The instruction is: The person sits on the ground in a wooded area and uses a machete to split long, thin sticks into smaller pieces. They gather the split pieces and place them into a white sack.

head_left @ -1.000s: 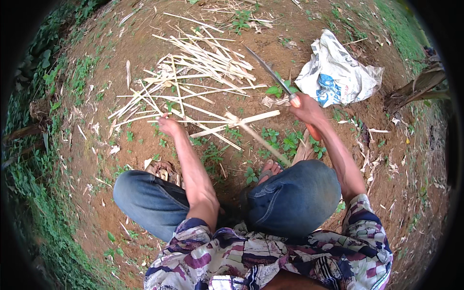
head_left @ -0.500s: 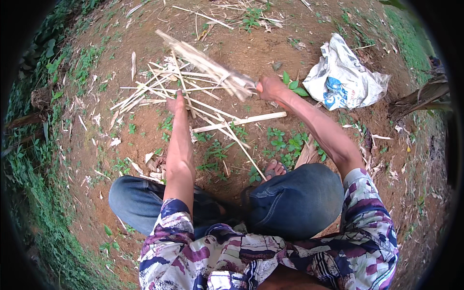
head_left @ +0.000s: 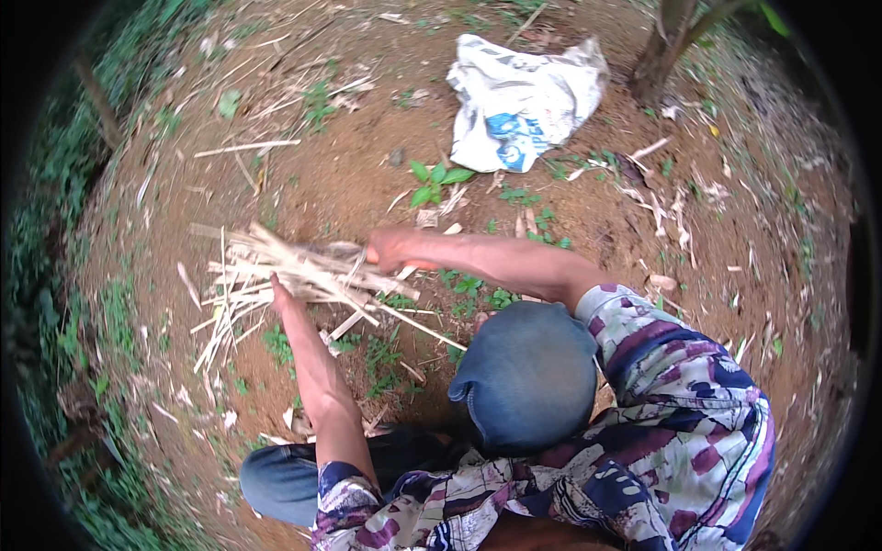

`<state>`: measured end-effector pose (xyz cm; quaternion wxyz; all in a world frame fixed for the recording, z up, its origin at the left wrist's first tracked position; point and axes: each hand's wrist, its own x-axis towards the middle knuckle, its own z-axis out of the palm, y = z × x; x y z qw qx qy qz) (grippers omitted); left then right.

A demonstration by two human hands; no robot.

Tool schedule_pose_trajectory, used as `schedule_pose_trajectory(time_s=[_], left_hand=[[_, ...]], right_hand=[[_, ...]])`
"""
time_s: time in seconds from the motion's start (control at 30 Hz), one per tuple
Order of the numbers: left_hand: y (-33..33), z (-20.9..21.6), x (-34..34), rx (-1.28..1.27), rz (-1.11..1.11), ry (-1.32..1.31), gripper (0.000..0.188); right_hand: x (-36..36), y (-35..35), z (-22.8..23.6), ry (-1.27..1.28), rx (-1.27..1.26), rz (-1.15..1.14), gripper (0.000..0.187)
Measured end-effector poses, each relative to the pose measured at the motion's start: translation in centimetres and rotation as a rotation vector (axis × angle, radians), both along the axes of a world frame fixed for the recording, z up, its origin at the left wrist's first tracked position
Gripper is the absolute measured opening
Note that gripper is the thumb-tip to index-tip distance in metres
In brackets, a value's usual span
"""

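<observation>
My right hand point(head_left: 390, 248) is closed round the near end of a bundle of pale split sticks point(head_left: 285, 250), blurred by motion. The bundle slants to the left over a loose pile of similar sticks point(head_left: 241, 296) lying crisscross on the soil. My left hand point(head_left: 284, 296) is at the near side of that pile, thumb upward, and seems closed on some of the sticks; its other fingers are mostly hidden. One long stick point(head_left: 424, 329) points from the pile toward my right knee.
A crumpled white sack point(head_left: 528, 96) with blue print lies on the ground ahead, near a tree trunk point(head_left: 657, 60). A leafy seedling point(head_left: 432, 184) grows nearer. Scattered sticks point(head_left: 248, 147) lie farther off, and dense greenery point(head_left: 55, 184) borders the left.
My view has turned right, so the sack appears nearer the middle. My right hand has come down and left, bringing its bundle over the pile; my left hand stays at the pile.
</observation>
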<state>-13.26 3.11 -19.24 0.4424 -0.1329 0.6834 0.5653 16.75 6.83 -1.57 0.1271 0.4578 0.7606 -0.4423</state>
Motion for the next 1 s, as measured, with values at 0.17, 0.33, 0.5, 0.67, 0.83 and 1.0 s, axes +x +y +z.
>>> schedule_pose_trajectory(time_s=[0.17, 0.33, 0.5, 0.67, 0.83, 1.0], left_hand=[[0.0, -0.2, -0.8, 0.086, -0.191, -0.064, 0.103], [0.9, 3.1, 5.2, 0.057, -0.157, 0.004, 0.099], [0.9, 1.5, 6.0, 0.165, -0.223, -0.099, 0.087], [1.8, 4.7, 7.4, 0.072, -0.227, 0.035, 0.080], [2.6, 5.7, 7.4, 0.307, -0.187, -0.154, 0.069], [3.6, 11.8, 10.4, 0.284, -0.099, -0.097, 0.060]], right_hand=[[1.4, -1.4, 2.9, -0.064, 0.054, 0.236, 0.029], [4.4, -3.1, -1.2, 0.076, -0.016, 0.071, 0.022], [5.9, -2.6, 1.3, 0.091, -0.016, 0.177, 0.020], [6.5, -3.0, 1.0, 0.130, 0.070, 0.139, 0.017], [6.7, -2.7, 4.8, 0.002, 0.182, 0.094, 0.022], [8.6, -1.3, 12.1, -0.077, 0.183, 0.106, 0.023]])
